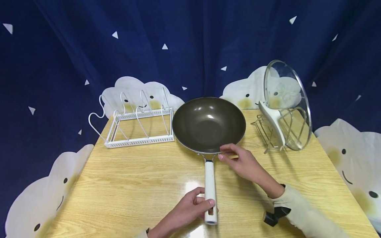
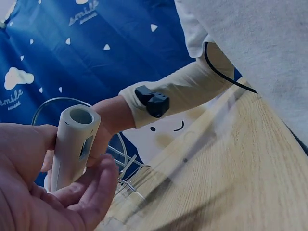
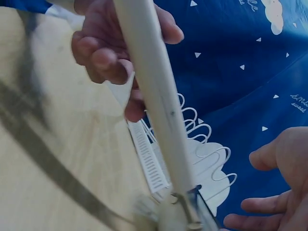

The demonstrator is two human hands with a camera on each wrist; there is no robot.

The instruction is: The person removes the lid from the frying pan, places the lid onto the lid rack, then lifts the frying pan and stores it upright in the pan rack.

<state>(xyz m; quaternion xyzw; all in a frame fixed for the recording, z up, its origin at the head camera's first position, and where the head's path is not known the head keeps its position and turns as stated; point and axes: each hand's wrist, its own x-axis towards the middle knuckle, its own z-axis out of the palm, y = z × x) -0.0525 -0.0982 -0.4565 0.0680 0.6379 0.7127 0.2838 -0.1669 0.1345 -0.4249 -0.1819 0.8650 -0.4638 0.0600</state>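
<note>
1. One dark blue curtain (image 1: 190, 39), printed with white triangles and four large clouds in the head view, hangs behind and around the table.
2. One wood-grain table (image 1: 143, 178) carries everything below.
3. One dark wok (image 1: 208, 127) sits at the middle of the table's far edge, its single white handle (image 1: 210, 178) pointing to the near edge. Whether its base touches the wood, I cannot tell.
4. One white rack (image 1: 140, 141) with four bent wire dividers stands by the far left corner, just beside the wok.
5. One glass lid (image 1: 285, 96) leans upright near the far right corner, its one white grip facing the wok.
6. One metal wire stand (image 1: 263, 130) holds that lid.
7. Two hands: the left hand (image 1: 189, 208) grips the handle's end, thumb on top, fingers curled beneath; the right hand (image 1: 242, 162) holds nothing, thumb and fingers parted, at the wok's near rim. Contact there is unclear.
8. One black device (image 1: 276, 216) is on the right sleeve (image 1: 306, 211).
</note>
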